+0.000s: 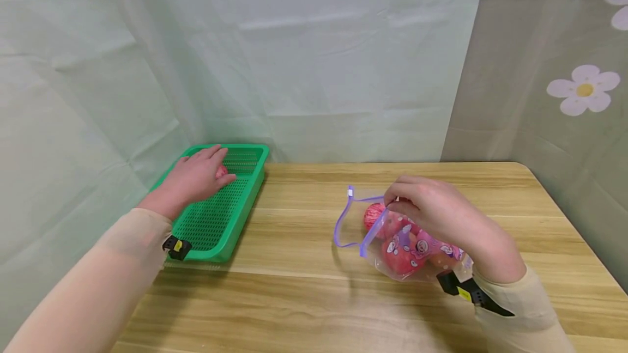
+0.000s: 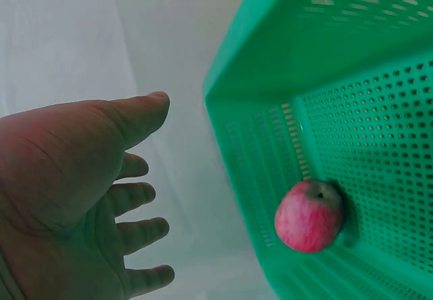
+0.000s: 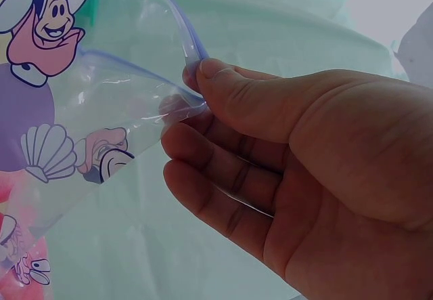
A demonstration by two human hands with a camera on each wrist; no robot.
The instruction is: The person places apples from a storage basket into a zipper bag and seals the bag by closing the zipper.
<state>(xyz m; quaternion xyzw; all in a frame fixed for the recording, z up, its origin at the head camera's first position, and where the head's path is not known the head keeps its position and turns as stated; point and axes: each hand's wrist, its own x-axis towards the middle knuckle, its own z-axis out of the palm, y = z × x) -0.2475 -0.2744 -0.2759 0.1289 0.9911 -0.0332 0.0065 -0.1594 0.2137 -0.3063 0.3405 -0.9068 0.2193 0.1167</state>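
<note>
On the desk [image 1: 304, 298] lies the bag [image 1: 409, 247] of fruit [image 1: 399, 260], its rim [image 1: 374, 233] pinched in the grip of the right hand [image 1: 436, 208]. Farther off, the left hand [image 1: 193, 178], grip wide, hangs over the basket [image 1: 203, 227]; an apple [image 2: 309, 217] lies in its far end.

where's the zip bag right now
In the head view, the zip bag is on the wooden table, right of centre and right of the green basket, with red fruit inside.

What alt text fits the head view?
A person's right hand pinches the purple edge of a clear, cartoon-printed zip bag holding red apples on a wood-grain table. Their open left hand is over a green perforated basket, partly hiding a red apple inside.
</note>
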